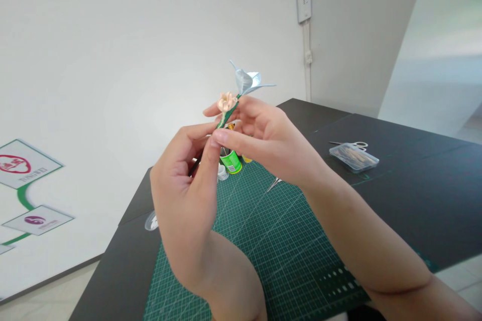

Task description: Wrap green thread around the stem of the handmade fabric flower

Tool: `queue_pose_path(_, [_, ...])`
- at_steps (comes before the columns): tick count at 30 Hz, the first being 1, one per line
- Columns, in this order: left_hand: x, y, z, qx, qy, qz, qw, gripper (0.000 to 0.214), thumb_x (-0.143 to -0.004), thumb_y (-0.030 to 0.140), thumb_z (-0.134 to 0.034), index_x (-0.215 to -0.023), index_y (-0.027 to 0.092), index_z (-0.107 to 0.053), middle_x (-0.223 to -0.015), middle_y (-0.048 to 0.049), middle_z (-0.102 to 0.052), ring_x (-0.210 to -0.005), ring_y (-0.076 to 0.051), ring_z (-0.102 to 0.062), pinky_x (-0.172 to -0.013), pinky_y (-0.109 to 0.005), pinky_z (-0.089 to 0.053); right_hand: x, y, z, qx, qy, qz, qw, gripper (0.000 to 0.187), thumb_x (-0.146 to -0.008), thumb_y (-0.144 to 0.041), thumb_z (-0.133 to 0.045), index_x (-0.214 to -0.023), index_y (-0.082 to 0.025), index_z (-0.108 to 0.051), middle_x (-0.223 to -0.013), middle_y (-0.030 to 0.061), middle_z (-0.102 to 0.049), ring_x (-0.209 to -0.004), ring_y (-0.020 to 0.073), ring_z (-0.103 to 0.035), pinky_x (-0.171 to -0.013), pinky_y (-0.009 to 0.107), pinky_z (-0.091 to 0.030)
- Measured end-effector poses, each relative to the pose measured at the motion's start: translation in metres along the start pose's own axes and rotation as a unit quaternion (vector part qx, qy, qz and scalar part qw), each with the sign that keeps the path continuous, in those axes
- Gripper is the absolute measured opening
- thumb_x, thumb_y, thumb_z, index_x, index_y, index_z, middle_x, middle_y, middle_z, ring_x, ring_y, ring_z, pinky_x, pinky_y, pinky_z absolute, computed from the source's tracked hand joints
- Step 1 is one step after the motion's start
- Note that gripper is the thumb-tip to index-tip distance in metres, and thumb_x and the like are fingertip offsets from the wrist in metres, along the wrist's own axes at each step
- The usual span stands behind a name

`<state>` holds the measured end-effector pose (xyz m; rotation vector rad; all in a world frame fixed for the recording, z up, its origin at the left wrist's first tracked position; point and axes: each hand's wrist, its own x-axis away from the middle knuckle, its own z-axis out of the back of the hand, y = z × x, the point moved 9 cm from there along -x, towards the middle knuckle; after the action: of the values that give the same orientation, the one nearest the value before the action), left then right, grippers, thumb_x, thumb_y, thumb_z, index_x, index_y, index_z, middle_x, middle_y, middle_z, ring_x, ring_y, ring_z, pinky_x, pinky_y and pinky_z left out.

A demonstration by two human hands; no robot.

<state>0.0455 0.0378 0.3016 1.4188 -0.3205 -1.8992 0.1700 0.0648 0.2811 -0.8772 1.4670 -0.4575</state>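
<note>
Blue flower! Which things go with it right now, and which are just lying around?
In hand: blue flower, peach flower, green stem; left fingers hold it, right fingers curve around it.

Apparently just lying about: clear box, white-handled scissors, green can.

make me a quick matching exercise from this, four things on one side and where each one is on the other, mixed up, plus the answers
Things
1. blue flower
2. peach flower
3. green can
4. clear box

Places
A. on the black tabletop, to the right of the green mat
B. the lower of the two held blooms
C. behind the left hand and right hand, partly hidden
D. the higher of the two held blooms

Right pairs: 1-D, 2-B, 3-C, 4-A
</note>
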Motion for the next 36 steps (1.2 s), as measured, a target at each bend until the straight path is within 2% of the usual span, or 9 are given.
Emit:
queue_pose_path(2, [0.000,0.001,0.000,0.005,0.008,-0.009,1.000,0.015,-0.098,0.037,-0.064,-0.104,0.027,-0.074,-0.099,0.0002,-0.078,-0.083,-0.017,-0.072,-0.063,-0.026,-0.057,0.001,0.000,0.001,0.030,0.018,0.003,0.999,0.028,-0.088,-0.042,-0.075,-0.105,-0.021,-0.066,-0.084,-0.0004,-0.063,-0.065,0.0107,-0.056,-0.053,0.025,-0.042])
queue_pose_path(5, [-0.001,0.001,0.001,0.010,0.022,-0.020,1.000,0.014,-0.098,0.036,-0.064,-0.104,0.027,-0.074,-0.092,0.0004,-0.077,-0.079,-0.017,-0.071,-0.060,-0.027,-0.056,0.002,-0.003,0.006,0.064,0.062,0.023,0.996,0.029,-0.088,-0.046,-0.076,-0.093,-0.020,-0.065,-0.059,-0.0070,-0.045,-0.051,0.0084,-0.039,-0.047,0.026,-0.029])
queue_pose_path(9, [-0.002,0.001,-0.001,0.012,0.025,-0.026,0.999,0.013,-0.097,0.033,-0.064,-0.102,0.027,-0.075,-0.092,0.0007,-0.076,-0.075,-0.016,-0.070,-0.058,-0.026,-0.054,0.005,-0.007,0.012,0.085,0.107,0.036,0.990,0.027,-0.088,-0.043,-0.077,-0.090,-0.018,-0.066,-0.050,-0.0114,-0.028,-0.046,0.0068,-0.024,-0.046,0.027,-0.021])
queue_pose_path(12, [-0.002,0.000,0.000,0.002,0.049,-0.018,0.999,0.013,-0.097,0.034,-0.065,-0.104,0.027,-0.073,-0.089,0.0010,-0.076,-0.073,-0.015,-0.070,-0.058,-0.025,-0.055,0.006,-0.010,0.015,0.101,0.125,0.040,0.986,0.020,-0.088,-0.037,-0.075,-0.091,-0.019,-0.067,-0.049,-0.0116,-0.027,-0.046,0.0067,-0.024,-0.045,0.026,-0.021])
queue_pose_path(16, [-0.001,-0.003,0.003,-0.023,0.076,0.004,0.997,0.021,-0.095,0.036,-0.068,-0.114,0.027,-0.070,-0.084,0.0012,-0.076,-0.071,-0.014,-0.070,-0.059,-0.023,-0.055,0.005,-0.011,0.017,0.119,0.119,0.032,0.985,0.015,-0.090,-0.034,-0.073,-0.090,-0.020,-0.069,-0.048,-0.0104,-0.028,-0.045,0.0069,-0.025,-0.045,0.025,-0.022])
queue_pose_path(19, [-0.002,-0.005,0.003,-0.029,0.078,0.011,0.996,0.018,-0.095,0.035,-0.068,-0.110,0.025,-0.069,-0.084,0.0009,-0.076,-0.073,-0.014,-0.071,-0.063,-0.023,-0.056,0.004,-0.010,0.018,0.145,0.112,0.025,0.983,0.012,-0.089,-0.031,-0.072,-0.085,-0.020,-0.071,-0.047,-0.0098,-0.027,-0.045,0.0072,-0.026,-0.046,0.026,-0.024])
queue_pose_path(29, [-0.004,-0.011,0.003,-0.034,0.065,0.032,0.997,0.014,-0.094,0.036,-0.069,-0.102,0.024,-0.070,-0.081,0.0012,-0.076,-0.070,-0.014,-0.070,-0.059,-0.023,-0.052,0.003,-0.023,0.020,0.287,0.099,0.053,0.951,0.012,-0.088,-0.020,-0.072,-0.077,-0.018,-0.077,-0.049,-0.0076,-0.030,-0.051,0.0077,-0.032,-0.052,0.027,-0.026])
queue_pose_path(32, [-0.005,-0.013,0.002,-0.039,0.060,0.037,0.997,0.013,-0.094,0.037,-0.069,-0.098,0.025,-0.071,-0.079,0.0020,-0.075,-0.067,-0.013,-0.069,-0.056,-0.022,-0.050,0.004,-0.025,0.019,0.301,0.087,0.049,0.948,0.012,-0.088,-0.021,-0.073,-0.077,-0.018,-0.077,-0.048,-0.0080,-0.030,-0.051,0.0074,-0.033,-0.053,0.028,-0.027])
queue_pose_path(36, [-0.006,-0.013,-0.001,-0.055,0.037,0.039,0.997,0.009,-0.093,0.033,-0.070,-0.093,0.025,-0.073,-0.077,0.0018,-0.074,-0.067,-0.013,-0.067,-0.057,-0.023,-0.049,0.008,-0.029,0.021,0.274,0.065,0.036,0.959,0.015,-0.088,-0.021,-0.073,-0.073,-0.017,-0.074,-0.047,-0.0093,-0.028,-0.047,0.0061,-0.028,-0.050,0.027,-0.027])
